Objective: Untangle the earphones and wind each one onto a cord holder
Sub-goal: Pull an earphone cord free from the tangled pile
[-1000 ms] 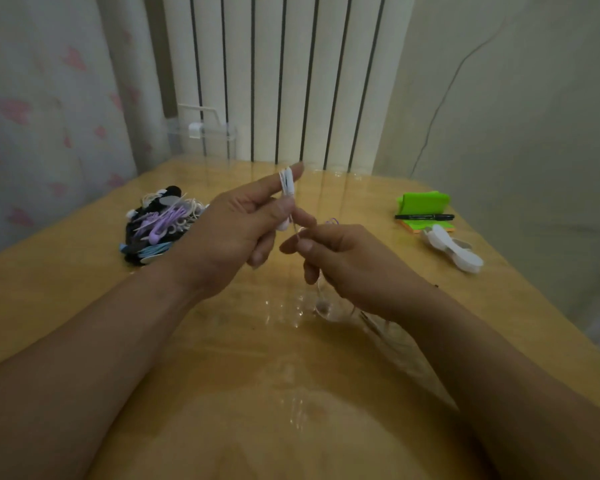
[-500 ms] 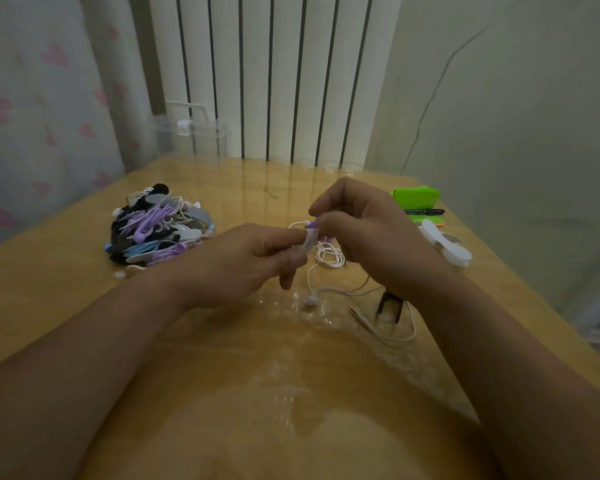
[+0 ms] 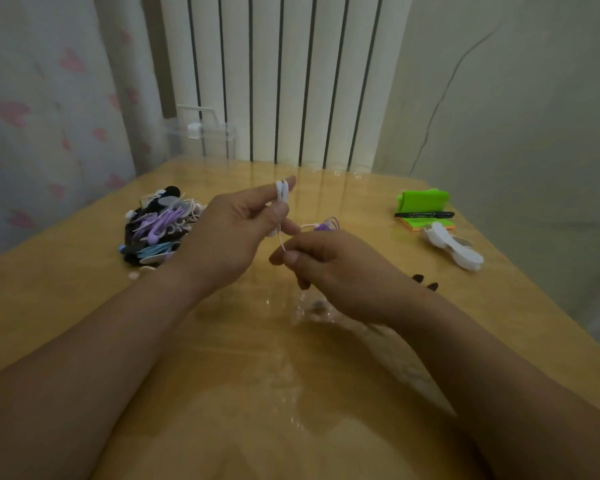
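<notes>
- Hands have traded places since half a second ago. The left hand (image 3: 229, 237) has come up from the low huddle, and the right hand (image 3: 329, 268), which was arched over the top, has dropped below and to the side of it.
- That looks to me like one more turn going round (a second ago they stood much the same way), so winding is under way rather than untangling.
- Left hand: clamped on the white cord holder (image 3: 282, 199), which stands upright between forefinger and thumb, raised above the table (image 3: 84, 306).
- Right hand: thumb and forefinger pinch the thin white cord (image 3: 282, 242), the other fingers curled in under the palm.
- The cord runs in a short, nearly taut line from the holder's lower end down to that pinch. How much is left loose I cannot tell, since the right hand hides it.
- A purple bit (image 3: 324, 226) with fine loops shows just past the right knuckles (whether it belongs to this earphone I cannot say).
- The holder looks pale, slim and smooth, with white turns already lying along it.
- More work waits in the heap (image 3: 160, 230) of purple, blue, black and white pieces off to the left, well apart from a finished white bundle (image 3: 452, 247) on the right.
</notes>
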